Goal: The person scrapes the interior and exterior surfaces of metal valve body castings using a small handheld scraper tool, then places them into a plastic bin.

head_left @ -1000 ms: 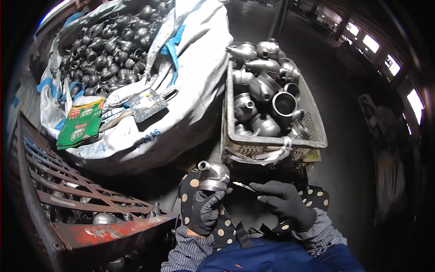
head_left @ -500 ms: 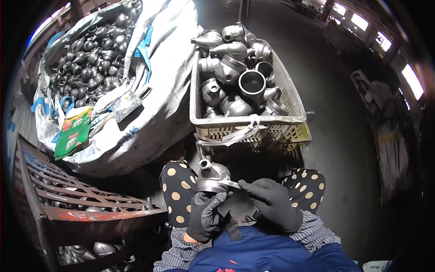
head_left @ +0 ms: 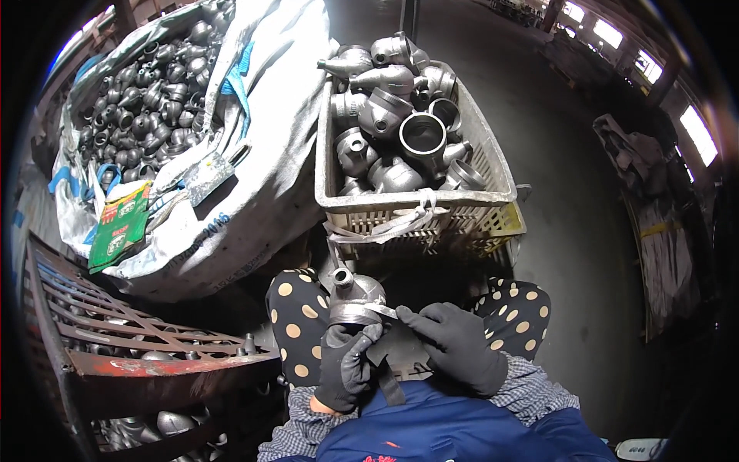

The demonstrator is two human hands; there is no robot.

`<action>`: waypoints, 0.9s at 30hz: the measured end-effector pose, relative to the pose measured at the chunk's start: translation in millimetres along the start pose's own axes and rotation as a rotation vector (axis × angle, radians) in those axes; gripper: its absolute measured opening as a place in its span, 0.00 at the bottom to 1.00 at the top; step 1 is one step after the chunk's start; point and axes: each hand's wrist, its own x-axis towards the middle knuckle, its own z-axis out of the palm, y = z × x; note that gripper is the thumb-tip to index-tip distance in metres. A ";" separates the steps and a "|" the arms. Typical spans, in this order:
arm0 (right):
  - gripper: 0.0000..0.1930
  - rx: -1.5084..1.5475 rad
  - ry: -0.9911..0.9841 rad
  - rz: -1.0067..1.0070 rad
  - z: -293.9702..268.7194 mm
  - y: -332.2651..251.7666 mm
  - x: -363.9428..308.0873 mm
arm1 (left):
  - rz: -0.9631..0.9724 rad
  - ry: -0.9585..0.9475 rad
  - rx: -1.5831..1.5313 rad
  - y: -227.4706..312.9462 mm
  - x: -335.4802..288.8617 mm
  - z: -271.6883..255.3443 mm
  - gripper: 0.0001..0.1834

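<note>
A grey cast-metal pipe fitting with a short spout and a threaded collar is held upright above my lap. My left hand, in a dark glove, closes round its lower end from below. My right hand, gloved too, pinches a thin, flat, pale metal strip. The strip's far end lies against the fitting's side, just above the threads. Whether it is a file or a scraper I cannot tell. Part of the fitting's base is hidden by my left fingers.
Ahead stands a pale plastic crate heaped with similar fittings. A big white woven sack full of smaller fittings is at the far left, with a green packet on its edge. A rusty metal rack holding more fittings stands near left.
The whole view has shifted slightly. Both hands keep their grips, and the strip still touches the fitting at nearly the same spot.
</note>
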 end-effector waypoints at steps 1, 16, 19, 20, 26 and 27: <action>0.28 0.062 0.000 0.004 1.9 2.7 -0.8 | -0.079 0.025 -0.139 -1.5 -0.9 1.0 0.16; 0.25 0.008 0.012 -0.030 6.0 1.1 3.2 | -0.048 0.181 -0.015 18.9 2.3 9.4 0.12; 0.26 0.092 -0.014 -0.015 5.6 4.1 2.5 | 0.205 0.136 0.357 -16.9 -3.8 1.4 0.15; 0.26 0.123 0.012 -0.013 7.6 6.5 2.3 | 0.195 0.140 0.352 -25.5 -6.5 -0.5 0.15; 0.25 0.036 0.021 -0.019 4.6 2.0 3.4 | -0.184 0.251 -0.318 18.8 3.1 17.0 0.10; 0.25 0.035 0.025 -0.028 5.5 2.2 3.2 | -0.153 0.227 -0.285 18.7 2.9 16.4 0.09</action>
